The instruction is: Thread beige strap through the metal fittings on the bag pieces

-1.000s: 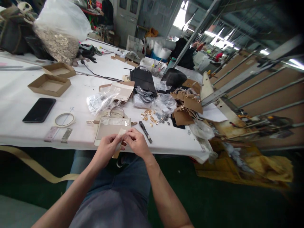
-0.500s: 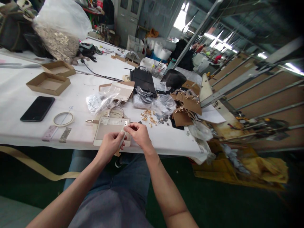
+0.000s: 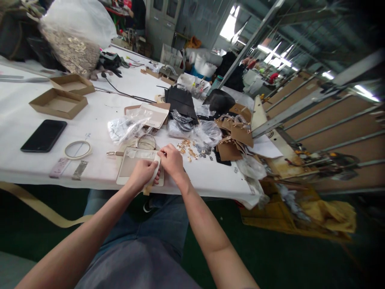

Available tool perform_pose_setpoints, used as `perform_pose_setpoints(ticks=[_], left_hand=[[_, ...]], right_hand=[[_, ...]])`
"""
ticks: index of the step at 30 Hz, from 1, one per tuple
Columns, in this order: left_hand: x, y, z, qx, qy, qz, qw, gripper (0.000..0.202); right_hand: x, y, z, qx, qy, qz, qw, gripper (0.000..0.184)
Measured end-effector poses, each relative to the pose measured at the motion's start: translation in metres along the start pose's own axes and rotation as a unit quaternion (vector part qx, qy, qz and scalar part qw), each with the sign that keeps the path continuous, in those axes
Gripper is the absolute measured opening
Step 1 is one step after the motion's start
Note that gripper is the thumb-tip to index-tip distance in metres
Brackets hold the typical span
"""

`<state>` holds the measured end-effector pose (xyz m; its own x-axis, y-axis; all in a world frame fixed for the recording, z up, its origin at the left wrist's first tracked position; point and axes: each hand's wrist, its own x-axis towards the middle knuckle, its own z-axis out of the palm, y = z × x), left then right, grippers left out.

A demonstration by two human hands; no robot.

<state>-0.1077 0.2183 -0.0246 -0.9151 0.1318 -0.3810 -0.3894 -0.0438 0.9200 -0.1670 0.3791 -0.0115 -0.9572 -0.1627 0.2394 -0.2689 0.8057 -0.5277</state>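
Note:
My left hand (image 3: 142, 173) is closed on a narrow beige strap (image 3: 153, 176) that hangs down over the table's front edge. My right hand (image 3: 171, 159) pinches the strap's top end just above it. Both hands hover over a flat beige bag panel (image 3: 128, 167) that lies on the white table (image 3: 99, 120). A small metal clasp (image 3: 111, 153) sticks out at the panel's left. Gold metal fittings (image 3: 188, 147) lie scattered just right of my right hand.
A tape roll (image 3: 78, 149) and a black phone (image 3: 43, 135) lie to the left, two cardboard trays (image 3: 58, 103) behind them. Plastic bags (image 3: 128, 127), black leather pieces (image 3: 180, 102) and brown cardboard-backed parts (image 3: 237, 134) crowd the middle and right. A beige band (image 3: 36, 204) hangs below the table.
Both hands have moved up and forward with the strap, from the table's edge to over the beige panel. The right hand now covers the spot where a dark tool lay.

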Motion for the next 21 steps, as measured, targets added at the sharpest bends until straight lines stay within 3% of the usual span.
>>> perform_pose_setpoints(ticks=[9, 11, 12, 15, 16, 19, 21], left_hand=[[0.006, 0.000, -0.003, -0.017, -0.011, -0.031, 0.999, 0.040], [0.008, 0.000, -0.004, -0.019, -0.015, -0.034, 0.999, 0.039], [0.010, 0.000, -0.005, -0.020, -0.018, -0.035, 0.999, 0.039], [0.012, 0.002, -0.006, -0.018, -0.025, -0.047, 0.998, 0.036], [0.012, 0.003, -0.007, -0.018, -0.027, -0.051, 0.998, 0.034], [0.013, 0.005, -0.010, -0.023, -0.032, -0.064, 0.997, 0.029], [0.012, 0.006, -0.012, -0.027, -0.032, -0.074, 0.996, 0.027]], right_hand=[[-0.002, 0.005, 0.008, 0.002, -0.004, -0.005, 1.000, 0.019], [-0.001, 0.006, 0.010, 0.006, 0.007, 0.003, 1.000, 0.009], [-0.001, 0.007, 0.011, 0.012, 0.019, 0.010, 1.000, 0.013], [0.004, 0.010, 0.010, 0.046, 0.030, 0.045, 0.997, 0.054], [0.007, 0.011, 0.009, 0.060, 0.013, 0.056, 0.997, 0.052], [0.015, 0.013, 0.007, 0.090, -0.050, 0.064, 0.993, 0.019], [0.021, 0.015, 0.007, 0.088, -0.064, 0.068, 0.992, 0.009]])
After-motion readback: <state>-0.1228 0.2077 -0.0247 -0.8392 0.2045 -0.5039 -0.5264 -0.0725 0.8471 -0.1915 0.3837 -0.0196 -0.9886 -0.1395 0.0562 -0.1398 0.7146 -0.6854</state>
